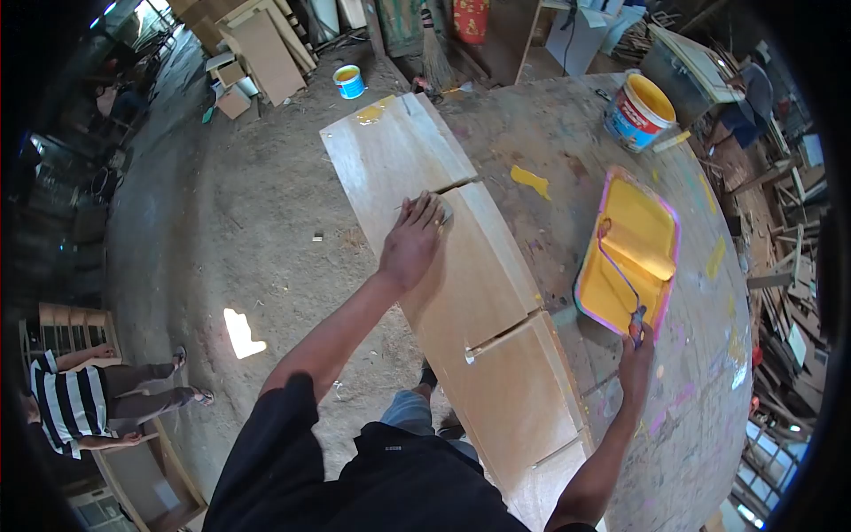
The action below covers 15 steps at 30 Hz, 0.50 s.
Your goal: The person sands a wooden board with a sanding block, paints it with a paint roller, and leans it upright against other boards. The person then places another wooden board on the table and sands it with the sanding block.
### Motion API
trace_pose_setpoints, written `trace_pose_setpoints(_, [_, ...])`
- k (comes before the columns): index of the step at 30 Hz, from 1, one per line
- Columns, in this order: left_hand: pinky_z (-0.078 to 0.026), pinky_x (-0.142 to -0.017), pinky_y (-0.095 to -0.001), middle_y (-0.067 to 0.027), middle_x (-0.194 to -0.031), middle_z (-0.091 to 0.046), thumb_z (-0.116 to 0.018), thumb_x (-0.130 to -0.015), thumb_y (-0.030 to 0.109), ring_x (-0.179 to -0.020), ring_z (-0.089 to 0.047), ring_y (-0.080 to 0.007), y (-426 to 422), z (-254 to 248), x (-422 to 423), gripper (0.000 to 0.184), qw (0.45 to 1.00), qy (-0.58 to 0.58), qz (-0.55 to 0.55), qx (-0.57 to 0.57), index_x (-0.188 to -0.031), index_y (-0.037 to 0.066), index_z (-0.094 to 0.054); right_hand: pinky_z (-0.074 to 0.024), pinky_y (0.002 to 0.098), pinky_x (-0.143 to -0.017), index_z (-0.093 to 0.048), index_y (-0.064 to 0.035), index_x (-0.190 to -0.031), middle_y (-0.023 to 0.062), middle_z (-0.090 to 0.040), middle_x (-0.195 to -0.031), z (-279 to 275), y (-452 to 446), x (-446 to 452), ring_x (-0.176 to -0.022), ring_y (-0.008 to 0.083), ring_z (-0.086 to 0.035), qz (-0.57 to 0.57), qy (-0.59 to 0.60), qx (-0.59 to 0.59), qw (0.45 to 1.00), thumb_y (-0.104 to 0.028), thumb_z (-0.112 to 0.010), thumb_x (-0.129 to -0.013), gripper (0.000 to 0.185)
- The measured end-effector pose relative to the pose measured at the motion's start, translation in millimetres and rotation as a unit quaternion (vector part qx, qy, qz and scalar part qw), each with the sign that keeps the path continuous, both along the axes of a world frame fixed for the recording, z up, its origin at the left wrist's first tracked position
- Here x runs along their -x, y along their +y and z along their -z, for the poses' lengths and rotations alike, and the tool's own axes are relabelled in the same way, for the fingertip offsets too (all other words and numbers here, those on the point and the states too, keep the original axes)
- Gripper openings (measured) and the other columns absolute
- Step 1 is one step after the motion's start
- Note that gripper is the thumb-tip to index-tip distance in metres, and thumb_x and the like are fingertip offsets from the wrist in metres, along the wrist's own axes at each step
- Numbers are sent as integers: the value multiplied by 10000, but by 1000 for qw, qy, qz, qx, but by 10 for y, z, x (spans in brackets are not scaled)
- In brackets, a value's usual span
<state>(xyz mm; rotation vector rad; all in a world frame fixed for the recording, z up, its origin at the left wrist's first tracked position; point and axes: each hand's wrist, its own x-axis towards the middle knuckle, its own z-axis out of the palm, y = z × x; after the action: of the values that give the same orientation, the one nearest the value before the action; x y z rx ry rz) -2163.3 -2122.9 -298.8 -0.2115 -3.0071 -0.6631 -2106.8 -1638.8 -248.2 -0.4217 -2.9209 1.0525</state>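
Hands were well apart. Right hand (636,351) was closed round the paint roller (637,319), its wire frame over the yellow paint tray (634,239). Left hand (411,246) pressed the slotted wood panel (483,293), left of the tray; couldn't tell if it gripped anything. Paint bucket (636,120) stood beyond the tray.

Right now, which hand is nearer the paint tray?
Right. The right hand grips the roller handle at the near edge of the paint tray; the left hand rests on the wooden board, farther away.
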Motion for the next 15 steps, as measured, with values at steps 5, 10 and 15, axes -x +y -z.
trace_pose_setpoints(5, [-340,-1271,-472,-192,-1580,-530,-584,-916,44,-1426,-537,-313,580,572,-556,471,976,29,187,105,-1384,-1,-609,-493,415,-1020,-508,14,-1455,244,-666,-1293,30,-7,14,-1189,363,-663,9,-5,-39,999,-34,-604,-1028,440])
trace_pose_setpoints(10, [-386,-1243,-451,-211,-1365,-652,-523,-977,68,-1293,-619,-319,-616,71,669,275,987,142,3,75,-1202,-42,-637,-521,400,-849,-521,13,-1446,175,-678,-1110,-55,-45,25,-922,246,-644,55,-59,-46,996,-94,-651,-1031,448])
trace_pose_setpoints(15, [-333,-1266,-459,-178,-1590,-526,-527,-999,107,-1480,-476,-338,120,644,41,482,974,137,147,109,-1458,-36,-556,-515,394,-828,-528,2,-1442,167,-679,-1096,113,56,21,-897,238,-635,5,10,-75,997,-85,-658,-1025,445])
